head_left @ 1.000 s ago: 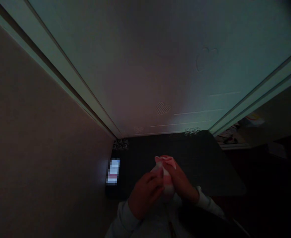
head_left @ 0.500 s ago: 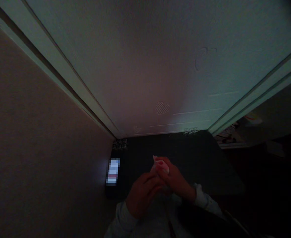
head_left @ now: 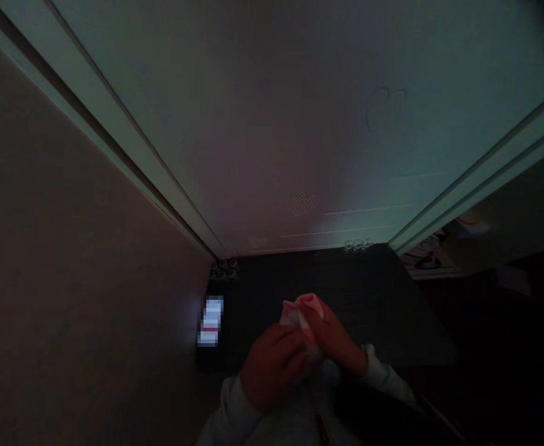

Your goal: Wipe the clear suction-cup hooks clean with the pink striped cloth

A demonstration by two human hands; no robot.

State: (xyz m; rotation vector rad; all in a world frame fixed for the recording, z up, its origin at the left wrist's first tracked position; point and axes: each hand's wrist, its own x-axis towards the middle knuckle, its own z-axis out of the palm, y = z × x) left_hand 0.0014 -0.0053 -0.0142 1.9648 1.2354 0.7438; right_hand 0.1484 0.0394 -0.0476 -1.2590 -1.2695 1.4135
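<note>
A small pink and white cloth (head_left: 291, 314) is bunched between my two hands, over the dark table. My left hand (head_left: 272, 365) has its fingers curled on the lower left part of the cloth. On the right side my right hand (head_left: 335, 337) grips the upper part, with its thumb pressed on the folds. The exact shape of the cloth is hard to tell in the dim light, and the palms hide part of it.
The dark table (head_left: 369, 297) stands against a pale panel (head_left: 253, 124) with embossed hearts. A lit, blurred phone (head_left: 211, 321) lies at its left edge. Small clear objects sit at the back left (head_left: 224, 270) and back right (head_left: 358, 245).
More of the cloth now shows above my hands, opened out towards the top. My right hand has shifted slightly, and my left hand has moved a little to the right.
</note>
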